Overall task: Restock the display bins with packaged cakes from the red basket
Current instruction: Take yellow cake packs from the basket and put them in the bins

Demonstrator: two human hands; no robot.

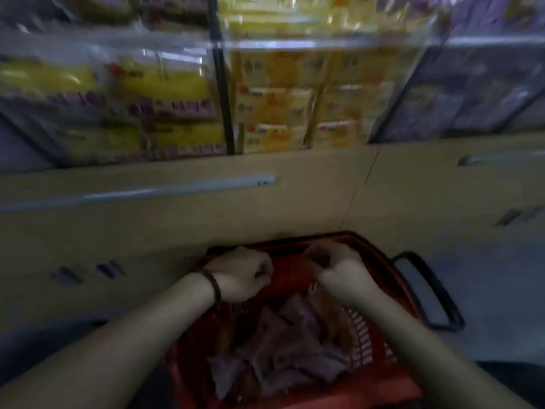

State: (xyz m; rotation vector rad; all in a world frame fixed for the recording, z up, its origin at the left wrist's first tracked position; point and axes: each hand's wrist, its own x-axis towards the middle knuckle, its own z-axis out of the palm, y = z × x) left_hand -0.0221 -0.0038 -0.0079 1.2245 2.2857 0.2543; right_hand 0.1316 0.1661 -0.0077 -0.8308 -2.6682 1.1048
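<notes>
Under the full display bins [295, 44], your left hand [241, 273] and right hand [336, 270] were curled over the red basket [368, 391], holding what I could not tell, and its packaged cakes [289, 349] looked light, soft and squashy, so a gentle hold round the middle seemed best.

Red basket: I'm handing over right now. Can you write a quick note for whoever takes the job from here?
Left hand: fingers curled over the far end of the red basket; blur hides whether it holds anything.
Right hand: curled beside it, grip equally unclear.
Packaged cakes: a heap of purplish packs lies in the basket.
Display bins: above the beige cabinet, with yellow and purple packs inside.
Left: lift the basket's packs into the bins.
</notes>
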